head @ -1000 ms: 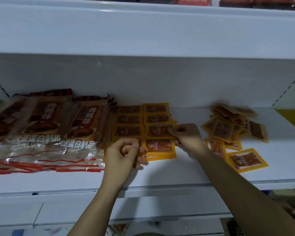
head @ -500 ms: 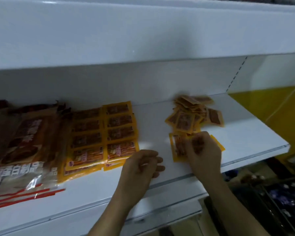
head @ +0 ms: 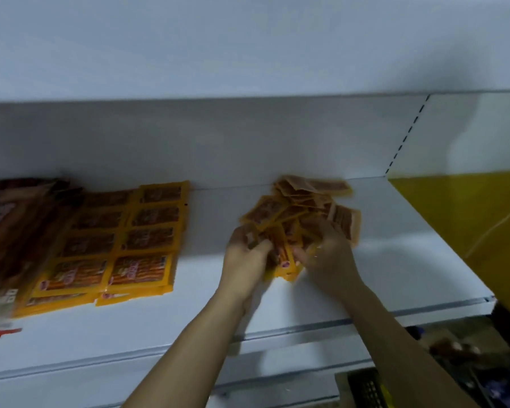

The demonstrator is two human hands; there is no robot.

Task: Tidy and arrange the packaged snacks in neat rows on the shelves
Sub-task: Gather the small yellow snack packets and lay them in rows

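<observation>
Both hands, left hand (head: 245,254) and right hand (head: 326,254), clutch packets (head: 283,254) from the loose pile (head: 306,201); slick wrappers may slip and scatter along the shelf (head: 395,275).

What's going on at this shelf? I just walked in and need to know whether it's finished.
Not finished. A person has both hands in the loose pile of small orange snack packets on the white shelf; the left hand and right hand are gathering several packets together. To the left, matching packets already lie in two neat overlapping rows, beside larger brown snack bags.
</observation>
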